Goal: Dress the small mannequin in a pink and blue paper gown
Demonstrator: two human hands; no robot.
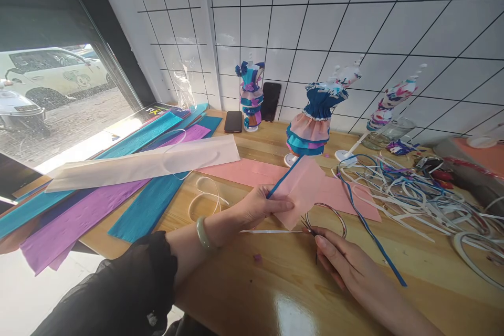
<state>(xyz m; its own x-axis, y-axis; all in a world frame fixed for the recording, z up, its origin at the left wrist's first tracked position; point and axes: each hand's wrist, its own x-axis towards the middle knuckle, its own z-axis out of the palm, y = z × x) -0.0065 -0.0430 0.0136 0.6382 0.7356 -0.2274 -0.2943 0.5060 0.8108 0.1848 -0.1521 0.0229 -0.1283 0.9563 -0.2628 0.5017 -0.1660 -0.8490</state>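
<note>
My left hand (262,207) pinches a piece of pink crepe paper (301,189) between thumb and fingers. A narrow blue strip (286,176) runs along that paper's left edge. Just right of it, below the paper, my right hand (336,254) is closed around a dark tool with two thin tips (307,227); my fingers cover most of it, so its kind stays unclear. The tips point toward the paper's lower edge. Behind them lies a thin ring of wire or cord (342,218). A longer pink crepe sheet (240,170) lies flat under and behind my left hand.
Teal (147,215), purple (84,220) and cream crepe strips (142,163) overlap at left. Small dress forms, one in a ruffled blue and pink dress (311,126), stand along the tiled wall near two phones (233,122). Tangled white and blue ribbons (409,194) cover the right side.
</note>
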